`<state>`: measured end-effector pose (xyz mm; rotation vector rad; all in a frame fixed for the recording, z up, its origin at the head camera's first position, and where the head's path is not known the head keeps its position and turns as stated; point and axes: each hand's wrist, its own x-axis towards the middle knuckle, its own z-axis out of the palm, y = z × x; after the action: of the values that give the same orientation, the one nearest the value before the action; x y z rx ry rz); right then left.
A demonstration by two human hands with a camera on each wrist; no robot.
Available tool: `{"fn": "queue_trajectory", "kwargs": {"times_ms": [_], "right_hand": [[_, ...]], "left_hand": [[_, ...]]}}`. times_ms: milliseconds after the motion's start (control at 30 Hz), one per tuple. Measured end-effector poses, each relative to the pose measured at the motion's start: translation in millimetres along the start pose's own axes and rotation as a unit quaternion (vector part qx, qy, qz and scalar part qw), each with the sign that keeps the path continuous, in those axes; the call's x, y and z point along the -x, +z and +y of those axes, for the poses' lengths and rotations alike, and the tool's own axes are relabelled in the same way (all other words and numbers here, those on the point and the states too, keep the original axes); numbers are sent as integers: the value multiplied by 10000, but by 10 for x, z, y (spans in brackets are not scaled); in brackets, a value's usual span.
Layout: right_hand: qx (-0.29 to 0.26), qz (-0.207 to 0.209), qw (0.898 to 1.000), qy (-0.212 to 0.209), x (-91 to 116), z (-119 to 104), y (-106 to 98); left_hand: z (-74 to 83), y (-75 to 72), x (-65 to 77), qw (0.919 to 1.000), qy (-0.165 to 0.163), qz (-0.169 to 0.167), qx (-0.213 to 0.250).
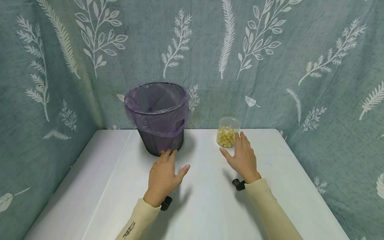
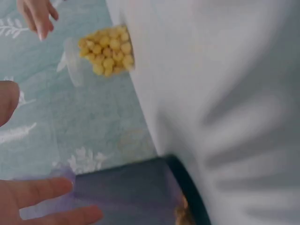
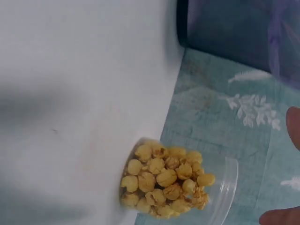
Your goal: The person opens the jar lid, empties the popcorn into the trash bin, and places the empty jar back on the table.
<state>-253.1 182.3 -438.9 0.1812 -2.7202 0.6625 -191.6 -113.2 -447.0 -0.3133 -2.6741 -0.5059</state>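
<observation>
- Jar of clear plastic, upright near the far edge of the white table, roughly two-thirds full of yellow popcorn; rounded pieces, some with browner patches, plain in the right wrist view.
- Right hand just beside the jar, on its near right side; fingers extended forward, thumb well apart from them, nothing gripped. Fingertips across the jar's right edge in the head view, but a gap between hand and jar in both wrist views.
- Left hand spread palm down over the table, thumb out to the right, nothing gripped; fingertips in front of the lower wall of the bin in the head view, contact with it impossible to tell.
- Bin, dark and upright, at the far side of the table, left of the jar and well apart from it; purple translucent liner folded over its rim.
- Brownish patch low on the bin in the left wrist view, too blurred to make out.
- Cream sleeves on both arms, with a small black device at each wrist.
- Green-grey cloth with white leaf prints behind the table and along both sides.
</observation>
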Motion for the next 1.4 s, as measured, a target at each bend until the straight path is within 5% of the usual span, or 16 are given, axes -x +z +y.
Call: {"fn": "queue_trajectory", "kwargs": {"times_ms": [200, 600, 933, 1400], "right_hand": [[-382, 126, 9989, 235, -213, 38, 92], [-920, 386, 9894, 1051, -707, 172, 228], [-1309, 758, 9787, 1389, -841, 225, 371], [-1745, 1366, 9700, 1001, -901, 262, 454]], "left_hand": [[95, 178, 32, 9989, 200, 184, 369], [401, 325, -145, 9910, 148, -143, 1320], [498, 430, -250, 9794, -28, -520, 1949], [424, 449, -454, 9761, -95, -539, 2103]]}}
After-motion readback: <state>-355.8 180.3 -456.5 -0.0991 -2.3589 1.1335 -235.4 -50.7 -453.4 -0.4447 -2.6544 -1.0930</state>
